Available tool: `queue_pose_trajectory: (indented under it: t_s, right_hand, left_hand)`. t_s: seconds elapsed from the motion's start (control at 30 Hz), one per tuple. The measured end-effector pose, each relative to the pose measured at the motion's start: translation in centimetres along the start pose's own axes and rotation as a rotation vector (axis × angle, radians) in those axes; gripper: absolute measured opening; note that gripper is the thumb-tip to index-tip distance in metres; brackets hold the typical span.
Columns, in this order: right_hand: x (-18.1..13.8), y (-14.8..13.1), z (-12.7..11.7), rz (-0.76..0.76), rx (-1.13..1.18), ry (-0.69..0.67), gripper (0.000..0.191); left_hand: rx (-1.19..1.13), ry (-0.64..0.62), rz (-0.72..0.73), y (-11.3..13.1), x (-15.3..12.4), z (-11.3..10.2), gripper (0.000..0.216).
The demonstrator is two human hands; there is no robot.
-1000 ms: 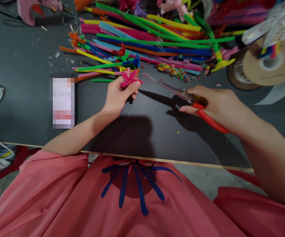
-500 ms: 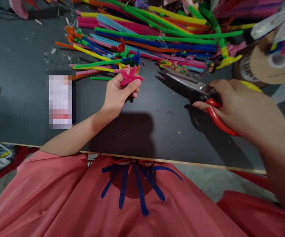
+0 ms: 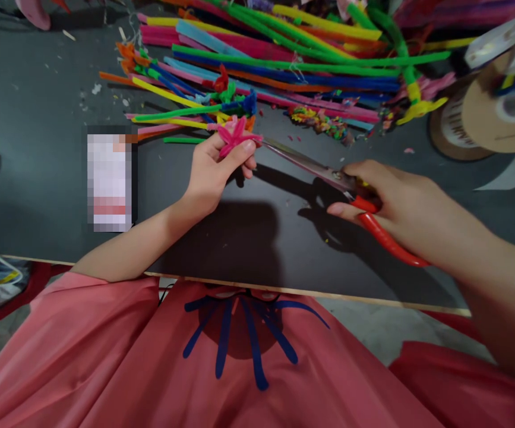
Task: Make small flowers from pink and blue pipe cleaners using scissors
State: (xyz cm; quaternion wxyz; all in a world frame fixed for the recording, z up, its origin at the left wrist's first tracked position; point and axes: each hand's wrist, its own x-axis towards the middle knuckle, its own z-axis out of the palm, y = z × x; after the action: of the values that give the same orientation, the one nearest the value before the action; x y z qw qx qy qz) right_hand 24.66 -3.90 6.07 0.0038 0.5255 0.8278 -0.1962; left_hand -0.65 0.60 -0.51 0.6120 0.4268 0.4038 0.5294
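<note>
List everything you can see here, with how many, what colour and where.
pipe cleaners: many, mixed colours, piled along the far side
clippings: small heap, multicoloured, beside that pile
spools: two, brown cardboard, far right
table: one, dark grey, under everything
flower: one, pink, centre
scissors: one, red handles, right of centre, tips beside flower
garment: one, pink, bottom
left hand: pinches flower
right hand: grips scissors
</note>
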Motion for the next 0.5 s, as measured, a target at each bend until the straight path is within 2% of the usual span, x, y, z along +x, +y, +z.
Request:
queue_pose_trajectory:
  t_s: [0.27, 0.5]
  right_hand:
    - [0.34, 0.32, -0.20, -0.066, 0.067, 0.011, 0.045]
    - [0.40, 0.87, -0.31, -0.026, 0.130, -0.043, 0.049]
  left_hand:
    - [-0.038, -0.002, -0.015, 0.18, -0.13, 0.08, 0.021]
    - [-0.008, -0.044, 0.010, -0.16, -0.21, -0.10, 0.015]
